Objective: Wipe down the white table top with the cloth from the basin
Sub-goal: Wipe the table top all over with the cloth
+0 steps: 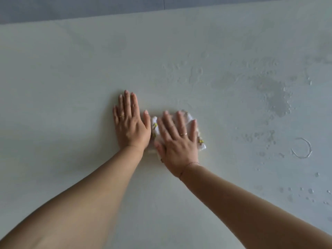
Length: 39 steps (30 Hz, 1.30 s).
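Now both arms reach up from the bottom corners of the frame to the middle of the white table point(71, 83). The left hand point(130, 123) lies palm down on the bare table, fingers straight and close together, a ring on one finger; its grip is fully open and has hold of nothing. Just to its right, the right hand point(177, 141) presses flat on the cloth point(154, 123), fingers straight and slightly spread, so its grip is open too, with the cloth pinned beneath the palm rather than clutched. The white cloth, marked with small yellow spots, is bunched under that hand and shows at both its sides. The left thumb sits just beside the cloth, perhaps touching it. Wet smears and droplets point(276, 97) cover the right part of the frame, including a ring of water point(310, 148). A grey strip of floor point(71, 8) runs along the top edge.
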### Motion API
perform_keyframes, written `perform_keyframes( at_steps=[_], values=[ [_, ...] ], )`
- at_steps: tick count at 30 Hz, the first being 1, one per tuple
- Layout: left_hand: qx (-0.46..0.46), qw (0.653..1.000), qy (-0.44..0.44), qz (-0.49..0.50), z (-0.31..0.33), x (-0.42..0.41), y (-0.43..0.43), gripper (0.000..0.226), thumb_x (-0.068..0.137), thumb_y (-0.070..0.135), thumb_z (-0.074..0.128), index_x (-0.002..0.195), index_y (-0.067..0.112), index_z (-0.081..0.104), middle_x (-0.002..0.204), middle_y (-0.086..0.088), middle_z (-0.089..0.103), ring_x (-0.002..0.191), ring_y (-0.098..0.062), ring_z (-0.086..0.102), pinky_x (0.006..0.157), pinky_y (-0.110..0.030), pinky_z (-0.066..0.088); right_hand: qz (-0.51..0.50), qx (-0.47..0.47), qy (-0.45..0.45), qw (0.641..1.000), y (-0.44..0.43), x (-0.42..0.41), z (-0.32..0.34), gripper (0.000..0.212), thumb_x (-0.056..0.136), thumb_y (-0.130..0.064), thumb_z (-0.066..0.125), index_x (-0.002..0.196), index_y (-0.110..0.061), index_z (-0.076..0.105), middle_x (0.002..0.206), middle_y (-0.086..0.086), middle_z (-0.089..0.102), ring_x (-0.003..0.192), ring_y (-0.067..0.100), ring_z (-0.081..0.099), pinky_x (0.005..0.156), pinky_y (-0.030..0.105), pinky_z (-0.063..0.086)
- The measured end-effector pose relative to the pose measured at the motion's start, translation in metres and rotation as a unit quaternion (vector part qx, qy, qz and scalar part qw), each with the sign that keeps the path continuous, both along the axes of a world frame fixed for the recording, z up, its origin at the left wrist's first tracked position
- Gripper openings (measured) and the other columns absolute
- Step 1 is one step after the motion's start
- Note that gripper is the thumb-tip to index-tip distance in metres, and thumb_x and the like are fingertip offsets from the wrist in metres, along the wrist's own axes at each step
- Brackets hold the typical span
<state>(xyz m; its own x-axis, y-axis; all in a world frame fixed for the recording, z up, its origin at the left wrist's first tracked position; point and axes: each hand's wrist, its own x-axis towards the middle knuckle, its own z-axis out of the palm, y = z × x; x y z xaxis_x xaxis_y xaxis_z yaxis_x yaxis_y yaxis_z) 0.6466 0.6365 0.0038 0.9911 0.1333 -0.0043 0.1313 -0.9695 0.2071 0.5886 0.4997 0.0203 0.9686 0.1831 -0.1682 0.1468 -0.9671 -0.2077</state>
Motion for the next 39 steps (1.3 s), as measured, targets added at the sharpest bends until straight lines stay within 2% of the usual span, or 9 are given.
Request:
perform_keyframes(
  at_steps=[3,5,10,12,19,26,33,35,39],
  values=[
    [-0.011,1.000,0.002,0.005,0.003,0.000,0.000,0.063,0.090,0.033,0.023,0.147,0.008,0.027,0.156,-0.010,0.023,0.145,-0.026,0.018,0.117,-0.044,0.013,0.172,-0.019,-0.012,0.985,-0.028,0.019,0.001,0.057,0.094,-0.046,0.028,0.148,-0.027,0.024,0.156,-0.006,0.020,0.145,0.029,0.014,0.113,0.060,0.011],
    [-0.008,1.000,0.003,0.006,0.005,0.001,-0.001,0.063,0.089,0.031,0.025,0.147,0.007,0.029,0.156,-0.010,0.024,0.144,-0.027,0.020,0.116,-0.044,0.014,0.186,-0.042,-0.014,0.982,-0.056,0.045,-0.001,0.056,0.095,-0.045,0.030,0.148,-0.031,0.021,0.157,-0.005,0.019,0.145,0.026,0.013,0.114,0.055,0.008],
    [0.006,1.000,0.013,0.002,0.006,0.001,-0.001,0.065,0.088,0.032,0.026,0.148,0.007,0.026,0.156,-0.010,0.022,0.145,-0.027,0.018,0.116,-0.043,0.013,-0.166,-0.006,-0.003,0.986,-0.069,0.089,-0.007,0.056,0.097,-0.043,0.026,0.150,-0.033,0.009,0.159,-0.007,0.004,0.146,0.024,-0.004,0.115,0.053,-0.006],
    [0.006,1.000,0.012,0.004,0.006,0.002,-0.001,0.065,0.087,0.031,0.027,0.147,0.007,0.028,0.156,-0.010,0.023,0.144,-0.027,0.019,0.116,-0.044,0.014,-0.200,0.002,-0.002,0.980,-0.035,0.083,-0.006,0.059,0.096,-0.042,0.029,0.150,-0.029,0.010,0.159,-0.005,0.005,0.145,0.030,-0.005,0.112,0.056,-0.009],
    [0.003,1.000,0.006,0.005,0.005,0.002,-0.001,0.064,0.087,0.029,0.027,0.147,0.007,0.029,0.156,-0.009,0.023,0.145,-0.026,0.019,0.116,-0.045,0.015,0.161,-0.023,-0.018,0.986,-0.030,0.079,-0.002,0.057,0.095,-0.048,0.018,0.149,-0.031,0.014,0.158,-0.006,0.013,0.146,0.025,0.006,0.116,0.049,0.002],
    [0.014,1.000,0.027,0.004,0.006,0.002,-0.002,0.064,0.088,0.030,0.026,0.148,0.007,0.024,0.157,-0.009,0.020,0.145,-0.026,0.016,0.117,-0.043,0.012,-0.217,0.012,-0.008,0.976,-0.026,0.126,-0.010,0.059,0.095,-0.040,0.026,0.150,-0.028,0.008,0.159,-0.004,0.003,0.146,0.027,-0.007,0.112,0.050,-0.014],
    [0.012,1.000,0.027,0.004,0.006,0.003,-0.002,0.064,0.089,0.031,0.023,0.146,0.005,0.028,0.156,-0.011,0.024,0.145,-0.027,0.018,0.117,-0.044,0.012,0.140,-0.005,-0.016,0.990,-0.005,0.119,-0.005,0.057,0.096,-0.046,0.026,0.150,-0.029,0.015,0.158,-0.004,0.014,0.146,0.025,0.006,0.115,0.049,0.001],
    [0.018,1.000,0.025,0.002,0.006,0.003,-0.003,0.065,0.087,0.029,0.026,0.147,0.006,0.026,0.156,-0.010,0.022,0.145,-0.027,0.018,0.117,-0.043,0.011,0.074,-0.011,-0.030,0.997,-0.036,0.143,-0.008,0.054,0.098,-0.042,0.029,0.149,-0.028,0.018,0.158,-0.003,0.016,0.146,0.024,0.008,0.115,0.048,0.004],
    [0.027,0.999,0.033,0.009,0.005,0.004,-0.003,0.065,0.086,0.028,0.026,0.148,0.007,0.025,0.157,-0.010,0.020,0.145,-0.026,0.018,0.117,-0.042,0.011,-0.254,0.008,0.004,0.967,-0.041,0.177,-0.008,0.057,0.097,-0.038,0.023,0.150,-0.028,0.007,0.160,-0.004,0.001,0.146,0.024,-0.007,0.115,0.047,-0.010]
  ],
)
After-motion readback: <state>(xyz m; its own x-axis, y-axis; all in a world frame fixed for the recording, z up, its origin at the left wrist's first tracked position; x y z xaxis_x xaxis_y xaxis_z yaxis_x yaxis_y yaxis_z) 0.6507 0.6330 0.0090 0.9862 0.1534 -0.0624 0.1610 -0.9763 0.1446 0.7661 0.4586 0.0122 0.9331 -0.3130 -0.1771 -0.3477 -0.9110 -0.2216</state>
